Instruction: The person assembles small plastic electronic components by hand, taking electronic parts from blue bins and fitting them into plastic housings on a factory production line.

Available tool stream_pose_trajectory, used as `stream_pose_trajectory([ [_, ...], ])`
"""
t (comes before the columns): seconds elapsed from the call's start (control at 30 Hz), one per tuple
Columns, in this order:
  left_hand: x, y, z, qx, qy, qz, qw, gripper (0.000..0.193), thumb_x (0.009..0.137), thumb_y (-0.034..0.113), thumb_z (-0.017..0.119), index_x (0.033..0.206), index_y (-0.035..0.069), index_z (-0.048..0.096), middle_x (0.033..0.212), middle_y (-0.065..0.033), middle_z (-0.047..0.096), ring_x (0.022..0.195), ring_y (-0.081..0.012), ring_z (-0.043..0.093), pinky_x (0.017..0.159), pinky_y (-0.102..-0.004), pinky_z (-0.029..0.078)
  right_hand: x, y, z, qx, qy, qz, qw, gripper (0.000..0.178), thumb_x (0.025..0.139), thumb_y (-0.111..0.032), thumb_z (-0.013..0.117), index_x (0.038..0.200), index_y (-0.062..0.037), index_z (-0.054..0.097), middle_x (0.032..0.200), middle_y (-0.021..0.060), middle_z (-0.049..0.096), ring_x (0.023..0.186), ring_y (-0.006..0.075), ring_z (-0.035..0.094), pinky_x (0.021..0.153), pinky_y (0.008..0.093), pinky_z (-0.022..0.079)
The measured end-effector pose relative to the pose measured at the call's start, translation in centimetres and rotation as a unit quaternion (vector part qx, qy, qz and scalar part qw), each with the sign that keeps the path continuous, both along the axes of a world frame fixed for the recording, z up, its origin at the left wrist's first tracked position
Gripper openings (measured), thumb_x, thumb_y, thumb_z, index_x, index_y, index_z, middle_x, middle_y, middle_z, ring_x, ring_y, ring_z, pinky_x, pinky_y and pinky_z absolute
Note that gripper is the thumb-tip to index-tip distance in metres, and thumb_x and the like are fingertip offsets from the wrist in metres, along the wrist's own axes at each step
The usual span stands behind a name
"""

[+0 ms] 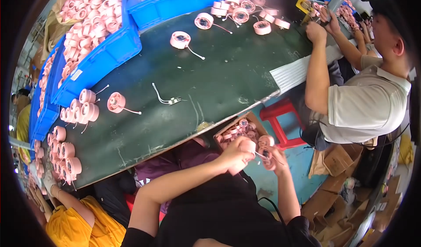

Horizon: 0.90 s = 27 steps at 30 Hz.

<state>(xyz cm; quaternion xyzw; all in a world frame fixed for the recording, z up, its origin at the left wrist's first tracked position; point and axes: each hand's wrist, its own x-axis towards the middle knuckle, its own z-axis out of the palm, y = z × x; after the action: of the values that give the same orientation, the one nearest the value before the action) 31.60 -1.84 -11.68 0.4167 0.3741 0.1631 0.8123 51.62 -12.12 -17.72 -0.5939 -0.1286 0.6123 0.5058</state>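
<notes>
My left hand (pixel 233 154) is closed around pink round plastic housings (pixel 247 146), held over my lap in front of the table edge. Just to its right, my right hand (pixel 279 159) grips more pink round housings, one of them an open housing (pixel 265 152) with a dark inside. A thin white wire stretches between the two hands. Beyond them, below the table edge, a cardboard box (pixel 259 123) holds many similar pink parts. My fingers partly cover the held pieces, so their exact number is unclear.
On the dark green table (pixel 149 128) lie several wired pink housings (pixel 180 40) and a small circuit board (pixel 174 101). Blue bins (pixel 98 67) line the far left. A red stool (pixel 280 124) stands right of the box. Co-workers sit on both sides, one in a light shirt (pixel 364 106).
</notes>
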Motion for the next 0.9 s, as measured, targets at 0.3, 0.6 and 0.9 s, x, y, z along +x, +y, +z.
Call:
stream_pose_trajectory([
  [0.3,4.4,3.2,-11.5,0.045,0.168,0.059,0.983,0.098,0.070,0.029,0.072,0.139,-0.004,0.011,0.123,-0.0156,0.048,0.109,-0.0212,0.051,0.086,-0.0318,0.043,0.3,5.5,-14.0,-0.170,-0.149,0.022,0.974,0.053,0.083,-0.044,0.058,0.121,-0.0087,0.050,0.108,0.0065,0.059,0.083,0.0206,0.060,0.069,0.0354,0.050],
  [0.6,-10.8,3.8,15.2,0.760,0.330,0.061,0.556,0.045,0.066,0.015,0.073,0.107,0.009,0.057,0.114,-0.0088,0.052,0.106,-0.0306,0.049,0.083,-0.0399,0.047,-5.9,7.7,13.9,0.172,-0.212,0.530,0.803,0.033,0.083,-0.016,0.063,0.112,0.0009,0.058,0.090,0.0073,0.067,0.080,0.0120,0.064,0.071,0.0255,0.051],
  [0.9,-17.4,10.3,12.8,0.647,0.264,0.031,0.715,0.011,0.076,0.011,0.063,0.080,0.003,0.056,0.079,-0.0121,0.054,0.082,-0.0305,0.057,0.071,-0.0381,0.047,-15.8,27.9,28.5,0.544,-0.380,0.306,0.683,0.021,0.079,-0.012,0.065,0.096,0.0001,0.063,0.087,0.0118,0.065,0.077,0.0149,0.063,0.064,0.0276,0.049],
])
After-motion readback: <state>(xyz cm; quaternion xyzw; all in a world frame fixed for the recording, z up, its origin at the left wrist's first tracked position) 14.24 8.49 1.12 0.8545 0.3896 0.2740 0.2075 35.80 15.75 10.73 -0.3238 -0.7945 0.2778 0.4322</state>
